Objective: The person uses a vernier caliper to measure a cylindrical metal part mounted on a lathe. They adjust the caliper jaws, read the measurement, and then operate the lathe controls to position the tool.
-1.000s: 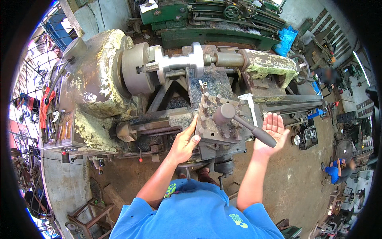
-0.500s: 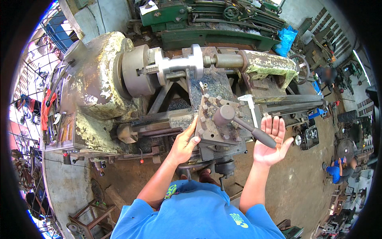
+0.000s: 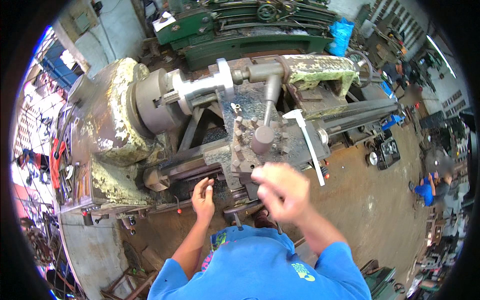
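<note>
My right hand (image 3: 286,192), smeared by motion, is above the near edge of the square tool post (image 3: 244,150); its fingers look bent and their grip does not show. To the left, my left hand (image 3: 202,200) hangs in front of the lathe bed, fingers loosely bent and apart, with nothing visible in them. The tool post's clamping lever (image 3: 262,139) has a round hub, and its handle points away from me. Beyond it, a shiny stepped metal workpiece (image 3: 202,87) sits between the chuck (image 3: 155,97) and the tailstock (image 3: 310,70). A vernier caliper (image 3: 309,145) lies right of the tool post.
The worn headstock (image 3: 107,120) stands at the left. Dark metal chips cover the carriage around the tool post. Behind is a green lathe (image 3: 240,47) with a blue bag (image 3: 341,37) beside it. A black tray (image 3: 387,152) and people are off to the right.
The clamping lever's handle has swung from near right to pointing away. My right hand has moved left and nearer the tool post; my left hand has come off the tool post's side.
</note>
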A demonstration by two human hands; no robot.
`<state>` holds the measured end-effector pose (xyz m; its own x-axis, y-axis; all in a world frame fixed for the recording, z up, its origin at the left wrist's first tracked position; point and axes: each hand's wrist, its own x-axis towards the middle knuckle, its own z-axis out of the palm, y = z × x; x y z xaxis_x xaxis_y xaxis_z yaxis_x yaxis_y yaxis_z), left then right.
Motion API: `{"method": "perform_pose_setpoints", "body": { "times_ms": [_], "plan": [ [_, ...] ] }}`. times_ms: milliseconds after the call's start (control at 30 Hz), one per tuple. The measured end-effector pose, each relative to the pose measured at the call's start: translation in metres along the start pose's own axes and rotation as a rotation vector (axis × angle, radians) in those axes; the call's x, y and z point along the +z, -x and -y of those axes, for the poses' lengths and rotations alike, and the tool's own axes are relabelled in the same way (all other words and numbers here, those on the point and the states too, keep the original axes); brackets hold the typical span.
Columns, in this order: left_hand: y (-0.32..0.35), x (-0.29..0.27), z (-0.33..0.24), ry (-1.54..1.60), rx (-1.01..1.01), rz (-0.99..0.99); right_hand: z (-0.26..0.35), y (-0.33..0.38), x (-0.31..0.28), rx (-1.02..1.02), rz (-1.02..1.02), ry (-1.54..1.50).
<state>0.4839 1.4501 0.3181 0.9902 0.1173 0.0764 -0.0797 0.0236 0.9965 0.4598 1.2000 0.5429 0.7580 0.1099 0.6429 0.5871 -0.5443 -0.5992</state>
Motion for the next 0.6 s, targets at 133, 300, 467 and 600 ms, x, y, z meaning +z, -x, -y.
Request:
{"method": "perform_pose_setpoints", "body": {
  "times_ms": [133,300,467,600],
  "plan": [
    [0.03,-0.028,0.043,-0.077,-0.117,-0.018,-0.046,-0.073,-0.045,-0.037,-0.096,0.294],
    [0.074,-0.045,0.087,-0.182,-0.159,-0.042,-0.112,-0.12,-0.07,0.349,0.386,0.669],
    [0.112,-0.055,0.108,-0.104,-0.381,-0.055,-0.107,-0.125,-0.078,0.355,0.617,0.715],
    [0.138,-0.045,0.108,-0.003,-0.446,-0.086,-0.101,-0.129,-0.077,0.392,0.641,0.77]
  ]
}}
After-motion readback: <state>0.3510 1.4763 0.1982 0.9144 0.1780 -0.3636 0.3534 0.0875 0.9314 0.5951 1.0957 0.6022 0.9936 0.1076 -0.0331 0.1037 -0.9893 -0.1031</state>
